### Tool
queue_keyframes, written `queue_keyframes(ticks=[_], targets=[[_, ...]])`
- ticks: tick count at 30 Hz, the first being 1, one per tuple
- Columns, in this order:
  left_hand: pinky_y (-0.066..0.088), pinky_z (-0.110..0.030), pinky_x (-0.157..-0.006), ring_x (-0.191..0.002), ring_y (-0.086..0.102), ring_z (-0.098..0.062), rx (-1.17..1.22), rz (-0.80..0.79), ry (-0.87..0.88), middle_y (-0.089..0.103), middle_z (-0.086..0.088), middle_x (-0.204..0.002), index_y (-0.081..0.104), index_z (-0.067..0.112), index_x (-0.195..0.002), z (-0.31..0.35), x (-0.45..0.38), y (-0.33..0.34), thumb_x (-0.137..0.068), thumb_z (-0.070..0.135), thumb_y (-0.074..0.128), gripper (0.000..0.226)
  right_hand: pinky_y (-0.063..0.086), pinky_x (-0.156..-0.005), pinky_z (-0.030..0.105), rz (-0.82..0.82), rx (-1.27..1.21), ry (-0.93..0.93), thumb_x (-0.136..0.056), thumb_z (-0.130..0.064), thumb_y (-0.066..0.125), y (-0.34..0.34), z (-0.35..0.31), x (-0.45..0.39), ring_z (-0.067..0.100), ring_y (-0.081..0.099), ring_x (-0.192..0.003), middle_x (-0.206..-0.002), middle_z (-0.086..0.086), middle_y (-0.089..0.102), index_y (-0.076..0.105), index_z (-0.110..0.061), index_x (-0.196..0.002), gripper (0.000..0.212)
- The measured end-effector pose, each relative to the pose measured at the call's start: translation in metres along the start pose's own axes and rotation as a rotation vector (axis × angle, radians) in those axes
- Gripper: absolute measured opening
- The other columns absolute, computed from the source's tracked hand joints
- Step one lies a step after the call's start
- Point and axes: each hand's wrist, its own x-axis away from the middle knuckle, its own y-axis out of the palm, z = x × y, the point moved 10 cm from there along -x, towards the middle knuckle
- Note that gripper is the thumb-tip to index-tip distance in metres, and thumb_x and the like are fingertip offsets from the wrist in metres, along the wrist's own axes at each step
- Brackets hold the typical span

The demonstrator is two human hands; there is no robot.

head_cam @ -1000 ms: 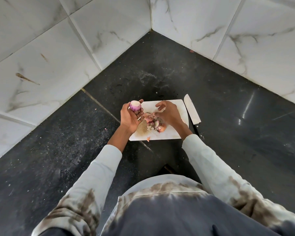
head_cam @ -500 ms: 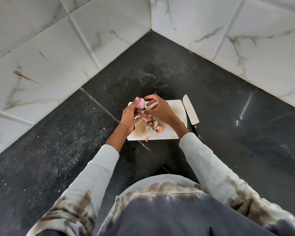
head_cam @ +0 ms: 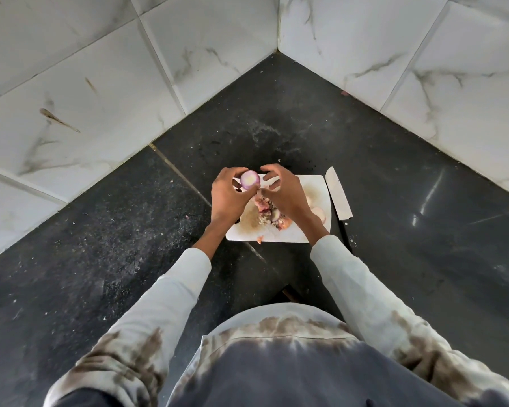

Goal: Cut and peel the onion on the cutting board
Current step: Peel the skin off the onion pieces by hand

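One onion [head_cam: 250,180] is held above the far left corner of the single white cutting board [head_cam: 316,188], its pale cut face with a purple rim turned up toward the camera. The left hand [head_cam: 229,195] grips it from the left side, fingers curled round its far edge and thumb below. The right hand [head_cam: 282,192] comes in from the right of the onion; its fingers are curled and its fingertips [head_cam: 265,175] meet the onion's right edge, pinching at the skin there, though whether they actually hold a strip of peel is too small to tell.

On the board, under and just nearer than the two hands, lies one heap of peels and scraps [head_cam: 269,214], pinkish and brown. Near the board's right edge sit onion pieces [head_cam: 318,212], pale and rounded; two seem visible, partly hidden by the right wrist. One small scrap [head_cam: 259,238] lies at the board's near edge, half over it.

One knife [head_cam: 338,195] lies on the dark countertop [head_cam: 409,186] just beside the board's right edge, blade pointing away, untouched by either hand. Beyond the board two marble-tiled walls [head_cam: 130,83] meet in a corner. Two light sleeves [head_cam: 174,298] with brown stains reach toward the board.
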Motion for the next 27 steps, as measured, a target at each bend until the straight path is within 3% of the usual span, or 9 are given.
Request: queue_keyframes(ticks=[5, 8, 11, 17, 20, 23, 27], targets=[[0.063, -0.038, -0.090, -0.104, 0.068, -0.011, -0.131, -0.025, -0.003, 0.071, 0.005, -0.118, 0.073, 0.025, -0.123, -0.022, -0.013, -0.001, -0.082, 0.038, 0.091, 0.046, 0.059, -0.096, 0.036, 0.152, -0.033, 0.130, -0.099, -0.015, 0.069, -0.037, 0.034, -0.003, 0.014, 0.067, -0.102, -0.117, -0.003, 0.072, 0.072, -0.024, -0.114, 0.018], [0.062, -0.044, -0.095, -0.112, 0.068, -0.015, -0.197, -0.057, -0.008, 0.072, 0.003, -0.124, 0.072, 0.024, -0.129, -0.028, -0.017, 0.009, -0.084, 0.037, 0.089, 0.050, 0.062, -0.087, 0.036, 0.191, -0.050, 0.185, -0.100, -0.013, 0.065, -0.055, 0.054, 0.002, 0.010, 0.069, -0.092, -0.105, -0.010, 0.071, 0.075, -0.024, -0.104, 0.015], [0.058, -0.044, -0.101, -0.119, 0.066, -0.018, -0.221, -0.076, -0.012, 0.072, 0.001, -0.130, 0.070, 0.025, -0.136, -0.028, -0.020, 0.015, -0.088, 0.039, 0.086, 0.053, 0.063, -0.082, 0.033, 0.206, -0.039, 0.232, -0.100, -0.011, 0.065, -0.065, 0.067, 0.010, 0.009, 0.069, -0.088, -0.106, -0.010, 0.072, 0.075, -0.024, -0.105, 0.017], [0.057, -0.046, -0.105, -0.126, 0.063, -0.021, -0.233, -0.153, 0.015, 0.067, -0.002, -0.138, 0.066, 0.023, -0.142, -0.028, -0.015, 0.028, -0.093, 0.035, 0.083, 0.054, 0.053, -0.070, 0.019, 0.206, 0.067, 0.275, -0.096, -0.005, 0.062, -0.099, 0.085, 0.031, 0.009, 0.065, -0.085, -0.109, -0.003, 0.073, 0.076, -0.019, -0.105, 0.022], [0.053, -0.043, -0.107, -0.132, 0.057, -0.024, -0.263, -0.125, 0.029, 0.064, -0.005, -0.139, 0.065, 0.019, -0.142, -0.023, -0.008, 0.027, -0.094, 0.030, 0.082, 0.053, 0.042, -0.064, 0.017, 0.145, 0.102, 0.312, -0.090, -0.011, 0.074, -0.105, 0.098, 0.042, 0.014, 0.065, -0.090, -0.108, 0.001, 0.071, 0.075, -0.020, -0.106, 0.019], [0.052, -0.047, -0.109, -0.132, 0.052, -0.027, -0.292, -0.062, 0.045, 0.058, -0.006, -0.140, 0.066, 0.017, -0.140, -0.013, 0.000, 0.025, -0.095, 0.022, 0.078, 0.047, 0.046, -0.068, 0.029, -0.029, 0.129, 0.335, -0.074, -0.026, 0.091, -0.091, 0.109, 0.048, 0.019, 0.063, -0.096, -0.110, 0.003, 0.063, 0.066, -0.023, -0.109, 0.043], [0.047, -0.041, -0.109, -0.128, 0.050, -0.027, -0.298, -0.022, 0.128, 0.057, -0.007, -0.136, 0.066, 0.016, -0.136, 0.021, 0.013, 0.030, -0.094, 0.008, 0.068, 0.042, 0.050, -0.086, 0.042, -0.147, 0.220, 0.350, -0.066, -0.032, 0.097, -0.070, 0.113, 0.062, 0.023, 0.052, -0.109, -0.121, 0.002, 0.052, 0.054, -0.026, -0.114, 0.064]])
